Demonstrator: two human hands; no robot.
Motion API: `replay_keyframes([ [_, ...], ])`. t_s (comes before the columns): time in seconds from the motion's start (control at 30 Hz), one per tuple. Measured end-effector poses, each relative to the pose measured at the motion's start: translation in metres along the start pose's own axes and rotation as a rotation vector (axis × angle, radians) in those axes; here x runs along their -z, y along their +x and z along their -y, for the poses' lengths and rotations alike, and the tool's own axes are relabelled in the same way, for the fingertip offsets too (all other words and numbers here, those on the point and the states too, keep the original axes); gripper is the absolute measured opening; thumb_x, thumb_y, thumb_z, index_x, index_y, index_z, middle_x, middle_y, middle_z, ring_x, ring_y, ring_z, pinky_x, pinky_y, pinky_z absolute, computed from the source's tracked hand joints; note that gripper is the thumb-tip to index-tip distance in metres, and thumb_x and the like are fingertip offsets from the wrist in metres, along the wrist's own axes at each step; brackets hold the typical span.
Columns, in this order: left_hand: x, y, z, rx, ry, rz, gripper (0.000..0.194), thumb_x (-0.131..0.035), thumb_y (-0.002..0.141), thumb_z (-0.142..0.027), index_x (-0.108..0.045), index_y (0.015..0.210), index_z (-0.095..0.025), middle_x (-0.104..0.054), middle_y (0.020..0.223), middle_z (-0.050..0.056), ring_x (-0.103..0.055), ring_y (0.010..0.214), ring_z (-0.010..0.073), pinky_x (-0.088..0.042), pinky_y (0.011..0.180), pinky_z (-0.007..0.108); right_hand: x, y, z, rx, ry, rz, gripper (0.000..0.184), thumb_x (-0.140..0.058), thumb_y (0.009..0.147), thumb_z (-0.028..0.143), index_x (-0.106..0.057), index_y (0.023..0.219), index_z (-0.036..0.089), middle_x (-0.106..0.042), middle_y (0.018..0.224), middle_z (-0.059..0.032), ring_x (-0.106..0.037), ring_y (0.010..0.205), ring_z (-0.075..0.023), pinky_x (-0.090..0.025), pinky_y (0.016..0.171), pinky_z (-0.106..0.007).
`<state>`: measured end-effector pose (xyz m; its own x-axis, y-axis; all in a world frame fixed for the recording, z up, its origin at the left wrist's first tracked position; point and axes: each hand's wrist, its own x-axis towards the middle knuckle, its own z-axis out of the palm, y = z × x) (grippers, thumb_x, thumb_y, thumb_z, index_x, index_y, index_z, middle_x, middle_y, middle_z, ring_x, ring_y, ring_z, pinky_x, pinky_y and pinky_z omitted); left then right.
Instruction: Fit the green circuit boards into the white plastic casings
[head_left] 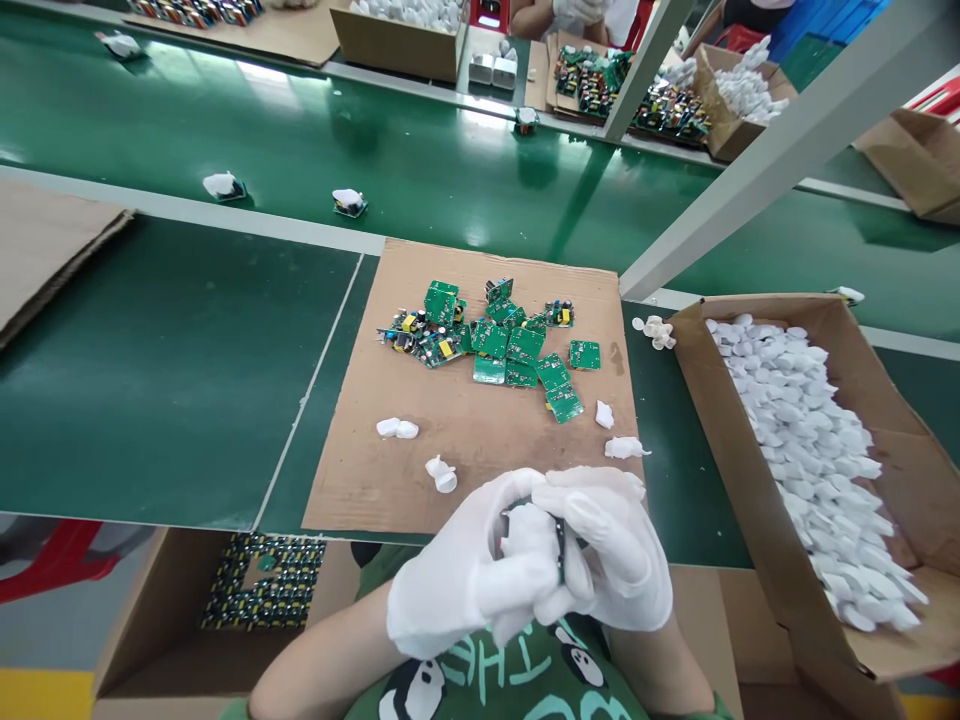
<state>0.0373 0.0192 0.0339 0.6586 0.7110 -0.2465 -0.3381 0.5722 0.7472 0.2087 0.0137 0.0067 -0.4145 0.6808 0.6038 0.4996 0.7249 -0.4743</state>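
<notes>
While clamping an apparent circuit board (560, 550) between left hand (476, 565) and right hand (626, 555) near the tabletop's (187, 390) near edge, has loose boards (491, 340) on cardboard (352, 480), presumably for easy reach.

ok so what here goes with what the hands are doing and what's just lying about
Likely in use:
white-topped piece in left hand and right hand
green circuit boards, loose white pieces, cardboard sheet beneath
open box of white bits

Seemingly just lying about:
cardboard at far left
red object at lower left
</notes>
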Motion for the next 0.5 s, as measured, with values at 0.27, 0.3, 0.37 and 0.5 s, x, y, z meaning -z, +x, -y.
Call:
replay_keyframes([
  [0.27,0.006,-0.002,-0.005,0.045,0.109,0.099,0.032,-0.062,0.084,-0.038,-0.054,0.062,-0.017,-0.059,0.063,0.002,-0.047,0.047,0.0079,-0.033,0.043,0.020,0.001,0.005,-0.002,0.084,-0.022,-0.114,0.026,-0.055,0.100,0.029,-0.058,0.123,0.017,-0.068,0.096,-0.0067,-0.067,0.088,-0.0210,-0.059,0.072,-0.035],
  [0.3,0.008,-0.001,-0.009,0.034,0.124,0.154,0.037,-0.061,0.085,-0.040,-0.053,0.058,-0.017,-0.058,0.064,0.003,-0.047,0.049,0.0083,-0.034,0.043,0.020,0.000,0.005,-0.002,0.088,-0.017,-0.129,0.027,-0.054,0.100,0.031,-0.058,0.122,0.016,-0.067,0.099,-0.0081,-0.066,0.090,-0.0214,-0.058,0.074,-0.036],
  [0.37,0.010,0.000,-0.014,0.022,0.130,0.231,0.041,-0.059,0.086,-0.045,-0.053,0.057,-0.016,-0.058,0.068,0.004,-0.047,0.048,0.0079,-0.032,0.040,0.019,-0.001,0.005,-0.003,0.127,0.005,-0.127,0.030,-0.051,0.102,0.037,-0.057,0.121,0.014,-0.065,0.103,-0.0105,-0.065,0.092,-0.0216,-0.057,0.076,-0.036],
  [0.5,0.010,-0.001,-0.017,-0.006,0.087,0.228,0.039,-0.061,0.085,-0.049,-0.058,0.066,-0.015,-0.061,0.071,0.004,-0.046,0.044,0.0070,-0.033,0.040,0.020,0.001,0.009,-0.003,0.155,0.043,-0.121,0.034,-0.045,0.104,0.043,-0.056,0.122,0.017,-0.064,0.106,-0.0095,-0.065,0.092,-0.0192,-0.058,0.076,-0.034],
])
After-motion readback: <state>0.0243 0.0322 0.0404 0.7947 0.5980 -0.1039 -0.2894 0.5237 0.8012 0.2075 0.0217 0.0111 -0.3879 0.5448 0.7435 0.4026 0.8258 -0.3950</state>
